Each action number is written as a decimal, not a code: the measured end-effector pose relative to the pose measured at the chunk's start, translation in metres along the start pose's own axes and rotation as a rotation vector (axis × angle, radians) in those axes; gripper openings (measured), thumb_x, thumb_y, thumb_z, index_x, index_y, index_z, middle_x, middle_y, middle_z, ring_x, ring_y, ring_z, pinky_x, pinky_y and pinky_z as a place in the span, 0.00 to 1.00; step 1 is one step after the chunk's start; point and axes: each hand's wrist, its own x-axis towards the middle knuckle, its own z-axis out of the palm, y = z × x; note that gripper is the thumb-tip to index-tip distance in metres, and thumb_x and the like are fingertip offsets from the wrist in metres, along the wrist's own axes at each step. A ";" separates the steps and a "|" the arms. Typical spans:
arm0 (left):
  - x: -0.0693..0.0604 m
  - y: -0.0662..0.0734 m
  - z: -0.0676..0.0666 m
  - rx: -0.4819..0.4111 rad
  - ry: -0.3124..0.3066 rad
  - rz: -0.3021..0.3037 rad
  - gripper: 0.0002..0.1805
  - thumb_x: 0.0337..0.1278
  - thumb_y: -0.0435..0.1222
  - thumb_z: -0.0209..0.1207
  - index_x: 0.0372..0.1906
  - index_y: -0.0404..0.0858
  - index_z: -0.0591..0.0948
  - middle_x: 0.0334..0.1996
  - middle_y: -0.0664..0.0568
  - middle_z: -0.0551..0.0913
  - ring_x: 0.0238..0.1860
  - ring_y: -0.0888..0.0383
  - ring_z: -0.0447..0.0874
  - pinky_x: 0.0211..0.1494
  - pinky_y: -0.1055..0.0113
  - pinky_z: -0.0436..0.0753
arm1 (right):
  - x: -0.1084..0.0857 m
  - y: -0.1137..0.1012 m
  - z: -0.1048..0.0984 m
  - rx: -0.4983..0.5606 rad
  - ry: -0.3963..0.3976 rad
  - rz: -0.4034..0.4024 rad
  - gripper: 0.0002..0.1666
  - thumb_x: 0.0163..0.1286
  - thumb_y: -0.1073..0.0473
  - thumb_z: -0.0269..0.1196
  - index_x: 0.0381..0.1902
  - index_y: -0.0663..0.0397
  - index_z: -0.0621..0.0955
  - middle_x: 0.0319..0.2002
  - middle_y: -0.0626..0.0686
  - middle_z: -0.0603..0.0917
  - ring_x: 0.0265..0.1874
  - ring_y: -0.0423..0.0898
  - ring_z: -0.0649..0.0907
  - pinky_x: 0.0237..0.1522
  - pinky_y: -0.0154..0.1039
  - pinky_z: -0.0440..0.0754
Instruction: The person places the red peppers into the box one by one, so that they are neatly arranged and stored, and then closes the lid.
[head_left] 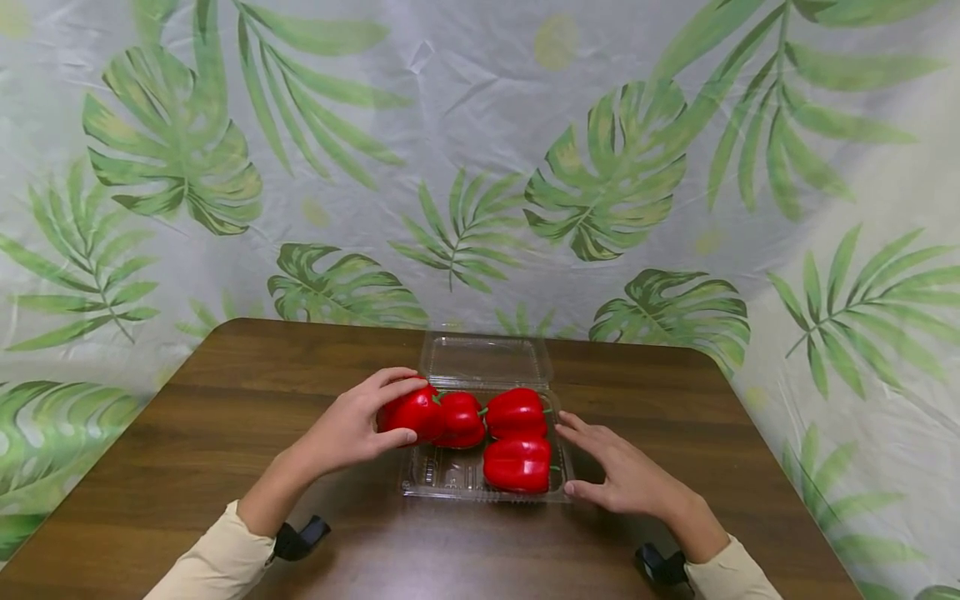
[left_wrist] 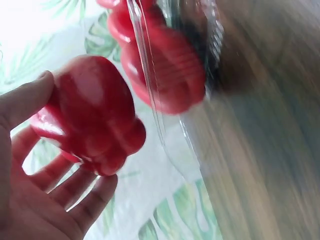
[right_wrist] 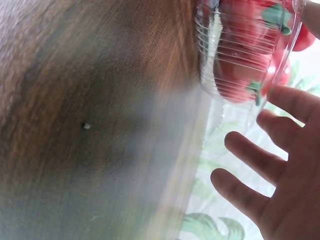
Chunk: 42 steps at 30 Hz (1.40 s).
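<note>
My left hand [head_left: 358, 418] grips a red bell pepper [head_left: 414, 413] between thumb and fingers, over the left side of a clear plastic clamshell container [head_left: 457, 482]. In the left wrist view that bell pepper [left_wrist: 95, 110] is held apart from the container's wall. Three more red bell peppers lie inside: one [head_left: 460, 420] in the middle, one [head_left: 516, 412] at the back right and one [head_left: 517, 465] at the front right. At the container's right edge is my right hand [head_left: 618, 467], its fingers extended and spread. Green stems [right_wrist: 276, 17] show through the ribbed wall in the right wrist view.
The container's clear lid [head_left: 487, 360] stands open toward the back of the brown wooden table [head_left: 285, 367]. Behind the table hangs a pale cloth [head_left: 465, 125] printed with green leaves. A black band with a device [head_left: 300, 537] sits on each wrist.
</note>
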 end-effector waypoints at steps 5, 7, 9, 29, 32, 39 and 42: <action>0.003 0.012 0.008 0.047 -0.079 0.048 0.35 0.47 0.41 0.74 0.65 0.47 0.78 0.65 0.46 0.76 0.61 0.47 0.79 0.53 0.52 0.86 | 0.000 0.001 0.000 -0.006 -0.003 0.008 0.45 0.62 0.40 0.66 0.73 0.51 0.68 0.77 0.53 0.64 0.68 0.55 0.73 0.63 0.61 0.75; 0.004 0.016 0.011 0.060 -0.111 0.063 0.35 0.48 0.42 0.74 0.65 0.46 0.77 0.66 0.45 0.76 0.62 0.46 0.79 0.55 0.51 0.85 | 0.000 0.001 0.000 -0.011 -0.004 0.010 0.45 0.62 0.39 0.65 0.73 0.51 0.68 0.76 0.53 0.64 0.68 0.54 0.73 0.63 0.61 0.76; 0.005 0.020 0.014 0.066 -0.134 0.075 0.36 0.49 0.42 0.73 0.66 0.46 0.76 0.66 0.45 0.76 0.62 0.46 0.78 0.56 0.50 0.85 | 0.000 0.001 0.000 -0.011 -0.004 0.009 0.45 0.62 0.39 0.65 0.73 0.51 0.68 0.76 0.53 0.64 0.68 0.54 0.73 0.63 0.61 0.76; 0.006 0.025 0.029 0.077 -0.189 0.142 0.35 0.49 0.43 0.73 0.66 0.45 0.77 0.66 0.48 0.76 0.63 0.48 0.78 0.57 0.52 0.84 | 0.000 0.001 0.001 -0.035 0.018 -0.018 0.44 0.64 0.39 0.64 0.72 0.53 0.69 0.76 0.55 0.65 0.66 0.55 0.75 0.61 0.61 0.77; 0.007 0.025 0.032 0.109 -0.210 0.161 0.35 0.49 0.43 0.72 0.66 0.45 0.76 0.66 0.49 0.76 0.64 0.49 0.77 0.59 0.52 0.84 | 0.000 0.001 0.000 -0.026 0.009 -0.004 0.45 0.63 0.40 0.65 0.73 0.51 0.68 0.76 0.54 0.65 0.67 0.55 0.74 0.61 0.60 0.77; 0.007 0.026 0.039 0.169 -0.266 0.198 0.33 0.50 0.43 0.71 0.64 0.45 0.78 0.67 0.48 0.76 0.66 0.48 0.76 0.62 0.51 0.81 | 0.000 -0.001 -0.001 0.000 -0.009 0.020 0.46 0.62 0.40 0.66 0.74 0.50 0.67 0.77 0.53 0.63 0.68 0.55 0.73 0.63 0.61 0.76; 0.006 0.026 0.041 0.168 -0.283 0.186 0.33 0.51 0.43 0.70 0.65 0.45 0.77 0.68 0.47 0.74 0.67 0.47 0.75 0.63 0.49 0.80 | -0.001 -0.002 -0.001 0.009 -0.015 0.029 0.46 0.62 0.40 0.66 0.74 0.50 0.67 0.77 0.53 0.63 0.68 0.55 0.73 0.62 0.62 0.76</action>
